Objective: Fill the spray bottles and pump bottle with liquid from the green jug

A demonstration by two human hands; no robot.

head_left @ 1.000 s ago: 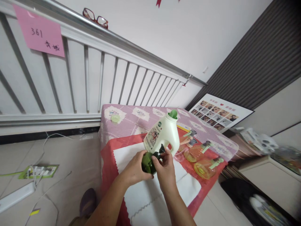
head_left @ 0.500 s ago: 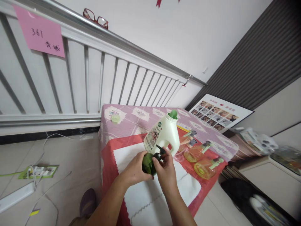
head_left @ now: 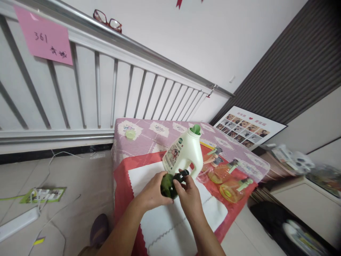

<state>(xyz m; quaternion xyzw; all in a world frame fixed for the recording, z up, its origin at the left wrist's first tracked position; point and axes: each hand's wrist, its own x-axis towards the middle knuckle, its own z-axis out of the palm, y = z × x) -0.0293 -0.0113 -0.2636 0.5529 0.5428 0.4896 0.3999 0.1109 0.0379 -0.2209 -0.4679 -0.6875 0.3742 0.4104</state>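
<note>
Green bottle, just before the white jug: left hand curls round its body, right hand pinches its dark pump head, which looks seated, tightness unclear. Jug stands uncapped; spray bottles to its right; before it, white cloth over red cover; behind, radiator.

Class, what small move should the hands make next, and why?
Probably a small twist of the black, spouted pump head, to check it's seated: the right hand grips it while the left hand clasps the rounded, translucent green bottle, and the pump head's tightness can't be seen.
</note>
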